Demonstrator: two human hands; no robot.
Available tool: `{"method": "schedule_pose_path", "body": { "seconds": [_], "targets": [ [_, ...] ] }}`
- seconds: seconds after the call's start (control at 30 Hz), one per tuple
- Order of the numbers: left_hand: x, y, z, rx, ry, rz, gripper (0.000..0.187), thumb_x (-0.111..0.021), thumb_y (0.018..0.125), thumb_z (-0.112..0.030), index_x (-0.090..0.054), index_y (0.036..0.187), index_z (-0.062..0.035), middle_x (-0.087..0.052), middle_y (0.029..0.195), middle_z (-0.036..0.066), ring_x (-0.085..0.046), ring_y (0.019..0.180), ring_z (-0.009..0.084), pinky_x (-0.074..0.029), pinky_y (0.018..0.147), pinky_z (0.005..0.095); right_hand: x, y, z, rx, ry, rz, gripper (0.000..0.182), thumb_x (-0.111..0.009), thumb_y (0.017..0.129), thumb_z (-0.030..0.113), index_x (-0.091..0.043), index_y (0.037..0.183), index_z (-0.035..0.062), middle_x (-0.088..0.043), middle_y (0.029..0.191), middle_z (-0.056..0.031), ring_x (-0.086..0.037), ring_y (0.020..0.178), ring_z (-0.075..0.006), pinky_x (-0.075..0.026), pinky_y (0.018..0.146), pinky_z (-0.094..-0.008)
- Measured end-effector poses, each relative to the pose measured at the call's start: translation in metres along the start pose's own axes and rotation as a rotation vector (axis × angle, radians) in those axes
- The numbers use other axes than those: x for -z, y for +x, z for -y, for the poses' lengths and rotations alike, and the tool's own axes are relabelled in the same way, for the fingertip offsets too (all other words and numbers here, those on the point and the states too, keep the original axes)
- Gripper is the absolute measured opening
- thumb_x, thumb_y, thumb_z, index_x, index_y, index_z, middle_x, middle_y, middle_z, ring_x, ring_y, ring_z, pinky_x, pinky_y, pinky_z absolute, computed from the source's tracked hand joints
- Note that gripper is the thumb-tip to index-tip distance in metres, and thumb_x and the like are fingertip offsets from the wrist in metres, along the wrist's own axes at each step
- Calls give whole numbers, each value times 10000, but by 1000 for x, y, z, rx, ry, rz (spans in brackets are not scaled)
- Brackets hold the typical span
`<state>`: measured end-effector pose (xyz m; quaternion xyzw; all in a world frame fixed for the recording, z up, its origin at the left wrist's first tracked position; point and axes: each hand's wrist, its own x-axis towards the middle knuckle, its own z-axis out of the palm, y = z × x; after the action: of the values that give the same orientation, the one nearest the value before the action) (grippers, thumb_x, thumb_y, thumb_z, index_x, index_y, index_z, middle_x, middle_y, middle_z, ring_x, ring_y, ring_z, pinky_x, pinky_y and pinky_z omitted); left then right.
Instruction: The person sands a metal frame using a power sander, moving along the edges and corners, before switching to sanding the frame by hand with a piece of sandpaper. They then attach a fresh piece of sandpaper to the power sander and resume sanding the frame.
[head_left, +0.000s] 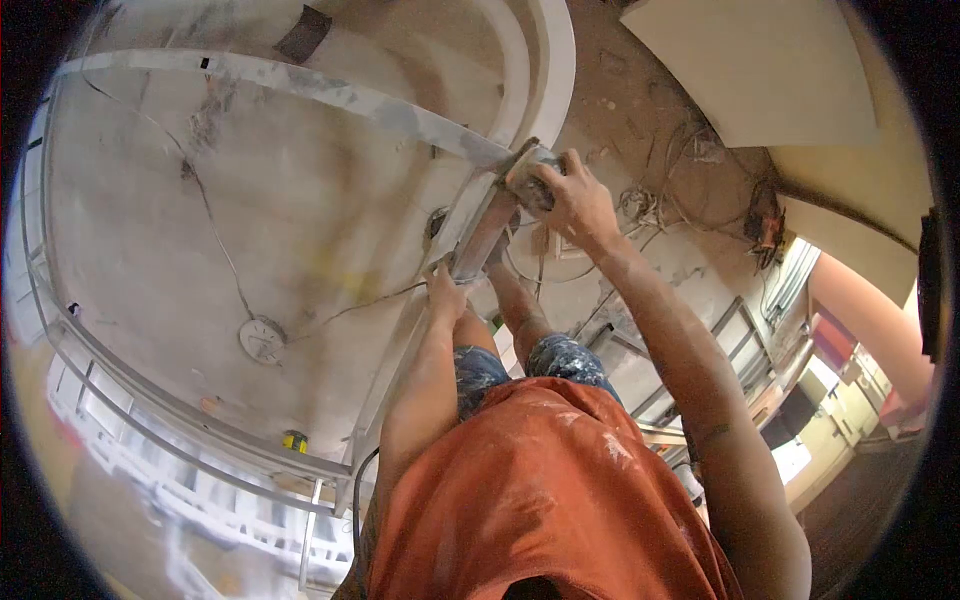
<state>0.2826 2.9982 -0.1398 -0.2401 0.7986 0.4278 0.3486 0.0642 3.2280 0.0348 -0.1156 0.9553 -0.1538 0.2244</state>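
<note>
In my right hand (583, 205) is a dusty grey palm sander (533, 180), its rounded body gripped from above. It sits against the corner of a pale, curved frame (360, 102), where the long curved rail meets the straight piece. My left hand (446, 292) is closer to me, its fingers closed around the edge of the same frame's straight bar. Between the two hands runs a short stretch of that bar. The sander's underside and part of my left fingers are hidden.
An extension socket (262, 340) with a cord lies on the dusty floor inside the frame. A yellow tape measure (295, 441) rests near the lower rail. Tangled cables and a red power tool (768, 232) are at right, below a large pale panel (760, 75).
</note>
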Motion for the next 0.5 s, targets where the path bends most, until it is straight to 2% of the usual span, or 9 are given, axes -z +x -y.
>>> {"method": "schedule_pose_path", "body": {
  "seconds": [0.07,0.13,0.2,0.27,0.37,0.5],
  "targets": [
    [0,-1,1,32,8,3,1042,-934,701,-414,-409,1547,-107,-329,1551,348,-402,1408,535,-381,1134,625,1,3,-10,12,-3,-34,478,-794,832,299,-622,1278,289,-559,1191,-157,-662,1064,-412,-585,872,-505],
    [-12,4,15,7,63,-21,1024,-927,711,-394,-404,1549,-123,-307,1563,345,-409,1408,540,-386,1098,675,6,4,-16,22,-28,-31,511,-818,815,283,-638,1290,227,-556,1184,-169,-659,1068,-403,-578,868,-506],
    [-16,8,25,9,66,-15,993,-915,726,-357,-402,1549,-141,-306,1567,320,-410,1408,536,-380,1071,713,13,4,-16,37,-33,-15,519,-819,818,296,-630,1297,231,-558,1183,-163,-663,1064,-399,-580,861,-506],
    [-19,11,30,19,53,-2,970,-905,738,-327,-402,1549,-153,-312,1566,295,-410,1407,530,-372,1055,734,16,1,-14,53,-75,105,514,-815,824,297,-622,1296,236,-552,1183,-158,-664,1065,-398,-584,864,-506],
    [-10,4,14,83,79,17,912,-879,757,-260,-420,1538,-153,-337,1549,248,-410,1408,505,-367,1058,727,8,1,-15,44,-47,99,563,-805,800,238,-600,1323,281,-548,1200,-164,-663,1061,-413,-589,876,-516],
    [-15,-1,18,57,73,-16,876,-859,765,-223,-436,1530,-168,-359,1537,219,-414,1413,471,-365,1073,709,2,7,-6,107,-37,64,597,-813,780,233,-592,1331,305,-545,1204,-163,-661,1073,-412,-594,867,-517]
  ]
}}
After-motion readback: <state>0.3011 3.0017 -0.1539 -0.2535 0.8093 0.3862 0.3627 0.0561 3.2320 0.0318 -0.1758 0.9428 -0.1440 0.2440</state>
